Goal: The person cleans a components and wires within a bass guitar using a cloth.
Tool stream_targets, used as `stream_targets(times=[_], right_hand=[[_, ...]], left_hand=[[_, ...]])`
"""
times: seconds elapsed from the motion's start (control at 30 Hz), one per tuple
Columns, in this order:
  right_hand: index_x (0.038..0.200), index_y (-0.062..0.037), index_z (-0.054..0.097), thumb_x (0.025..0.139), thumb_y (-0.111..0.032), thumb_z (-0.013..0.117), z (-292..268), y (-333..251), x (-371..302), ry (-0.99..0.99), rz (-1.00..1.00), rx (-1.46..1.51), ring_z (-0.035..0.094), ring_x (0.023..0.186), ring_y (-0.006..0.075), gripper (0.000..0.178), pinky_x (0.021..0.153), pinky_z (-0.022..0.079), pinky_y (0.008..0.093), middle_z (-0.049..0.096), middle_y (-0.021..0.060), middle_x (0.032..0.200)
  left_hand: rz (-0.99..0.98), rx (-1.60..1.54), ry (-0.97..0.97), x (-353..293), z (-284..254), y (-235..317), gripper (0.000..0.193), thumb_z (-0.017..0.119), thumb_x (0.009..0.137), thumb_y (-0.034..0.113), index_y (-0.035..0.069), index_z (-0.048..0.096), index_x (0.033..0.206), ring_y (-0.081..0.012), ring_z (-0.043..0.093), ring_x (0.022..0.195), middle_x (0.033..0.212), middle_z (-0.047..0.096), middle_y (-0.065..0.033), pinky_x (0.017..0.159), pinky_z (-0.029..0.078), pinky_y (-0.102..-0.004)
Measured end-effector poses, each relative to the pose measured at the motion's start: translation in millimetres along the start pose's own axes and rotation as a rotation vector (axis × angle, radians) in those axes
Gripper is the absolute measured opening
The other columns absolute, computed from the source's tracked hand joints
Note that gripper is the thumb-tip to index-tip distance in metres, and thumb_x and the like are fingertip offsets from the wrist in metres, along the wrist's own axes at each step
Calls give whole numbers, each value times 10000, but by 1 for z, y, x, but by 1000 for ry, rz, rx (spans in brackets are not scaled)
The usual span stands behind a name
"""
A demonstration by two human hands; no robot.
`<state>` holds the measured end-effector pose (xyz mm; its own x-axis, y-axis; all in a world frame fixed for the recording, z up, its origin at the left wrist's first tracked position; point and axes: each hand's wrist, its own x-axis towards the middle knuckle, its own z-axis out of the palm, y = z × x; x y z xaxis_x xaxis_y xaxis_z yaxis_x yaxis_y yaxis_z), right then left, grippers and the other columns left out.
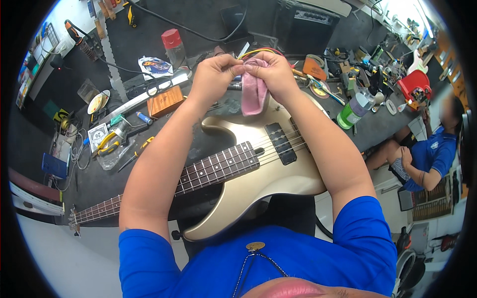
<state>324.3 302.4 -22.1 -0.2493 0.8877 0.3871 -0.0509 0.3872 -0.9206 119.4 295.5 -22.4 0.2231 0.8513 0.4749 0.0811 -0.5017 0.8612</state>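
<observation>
A gold-bodied electric bass guitar (253, 184) lies across the dark workbench (99, 181), its neck pointing to the lower left. Above its body I hold a pink cloth (253, 92) with both hands. My left hand (214, 73) pinches the cloth's top edge. My right hand (272, 70) grips the cloth from the right, and the rest hangs down over the guitar's upper body. Both hands are close together, fingertips almost touching.
A wooden block (165, 101), scissors (154, 85), a red-capped spray can (174, 45), pliers (107, 144) and a green bottle (354, 110) lie around the bench. An amplifier (303, 25) stands at the back. Another person in blue (427, 159) sits at the right.
</observation>
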Motion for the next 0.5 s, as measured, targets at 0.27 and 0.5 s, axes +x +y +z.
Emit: stream_targets(times=[0.27,0.5], right_hand=[[1194,6,664,984,-51,728,-18,-4,6,-173,371,456,731,886,162,227,814,617,325,736,85,1028],[936,-8,741,789,-27,795,1,-8,-4,17,-513,-688,737,866,290,158,771,583,381,726,144,923]], left_hand=[[339,251,82,-2,8,10,153,809,924,47,20,827,1074,-94,670,770,862,778,-46,730,540,-281],[-279,158,-27,2,2,-1,452,658,1076,374,50,689,762,-88,517,548,620,587,20,499,375,-308]])
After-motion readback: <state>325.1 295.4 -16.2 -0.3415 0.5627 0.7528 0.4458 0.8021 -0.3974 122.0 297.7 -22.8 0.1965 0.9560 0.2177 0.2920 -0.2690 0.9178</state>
